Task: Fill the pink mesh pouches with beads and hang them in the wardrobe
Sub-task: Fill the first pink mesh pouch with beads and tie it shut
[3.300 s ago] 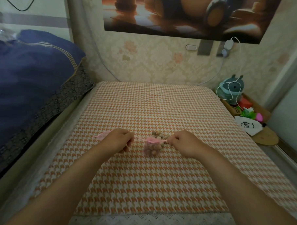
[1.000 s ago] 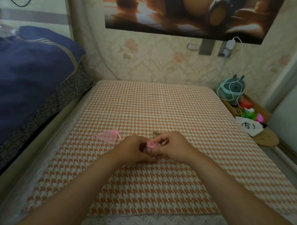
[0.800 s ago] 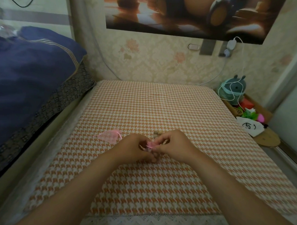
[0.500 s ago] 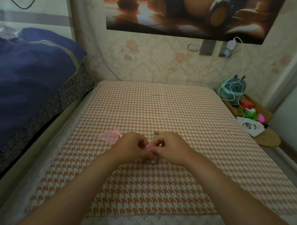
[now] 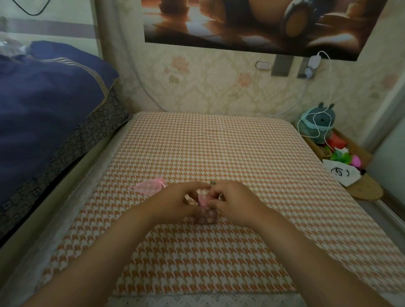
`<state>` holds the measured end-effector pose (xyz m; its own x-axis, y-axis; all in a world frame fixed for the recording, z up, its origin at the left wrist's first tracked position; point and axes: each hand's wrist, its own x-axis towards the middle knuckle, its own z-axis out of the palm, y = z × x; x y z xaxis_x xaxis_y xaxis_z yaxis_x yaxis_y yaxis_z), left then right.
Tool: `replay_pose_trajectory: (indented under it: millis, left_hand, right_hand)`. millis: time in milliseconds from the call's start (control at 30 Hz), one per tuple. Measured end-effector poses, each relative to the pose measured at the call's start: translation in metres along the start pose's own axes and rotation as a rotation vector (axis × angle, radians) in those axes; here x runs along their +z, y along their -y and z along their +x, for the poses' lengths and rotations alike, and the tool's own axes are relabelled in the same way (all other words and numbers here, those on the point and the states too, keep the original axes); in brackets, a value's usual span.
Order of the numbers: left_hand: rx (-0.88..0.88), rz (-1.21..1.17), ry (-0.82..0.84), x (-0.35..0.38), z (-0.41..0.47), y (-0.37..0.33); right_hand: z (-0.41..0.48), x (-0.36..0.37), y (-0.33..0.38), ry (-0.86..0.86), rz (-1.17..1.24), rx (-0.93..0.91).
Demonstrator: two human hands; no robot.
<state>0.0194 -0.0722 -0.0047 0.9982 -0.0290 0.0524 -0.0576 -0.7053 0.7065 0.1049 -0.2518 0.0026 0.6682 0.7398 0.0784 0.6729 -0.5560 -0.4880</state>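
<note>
— While seemingly knotting the filled pouch [image 5: 205, 218], mid-front on the houndstooth cloth [image 5: 220, 142]: pinching its ribbon [image 5: 203, 201] with left hand [image 5: 171, 204] and right hand [image 5: 235, 203].
— Next, probably: reach for the empty pouch [image 5: 149, 186], leftward on that cloth.

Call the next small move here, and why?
Probably finish tying the neck of the filled pouch shut before lifting it. Both the left hand and right hand pinch at its neck, beads bulge the mesh below, and the second pouch lies flat, apparently empty, to the left.
</note>
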Motion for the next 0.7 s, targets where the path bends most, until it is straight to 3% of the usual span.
replay_pose_trajectory:
  millis: [200,333,500,700]
  left_hand:
    - [-0.051,0.174,-0.092,-0.001,0.003,-0.001]
    - [-0.045,0.233,-0.126,-0.002,0.004,0.000]
    - [-0.052,0.275,-0.099,-0.005,0.004,0.007]
    - [-0.068,0.258,-0.049,-0.010,0.003,0.011]
  right_hand:
    - [-0.002,-0.002,-0.012,0.144,0.229,0.176]
    - [-0.003,-0.008,-0.016,0.125,0.382,0.217]
    - [-0.001,-0.012,-0.018,0.053,0.373,0.286]
    - [-0.002,-0.012,-0.021,0.082,0.295,0.312]
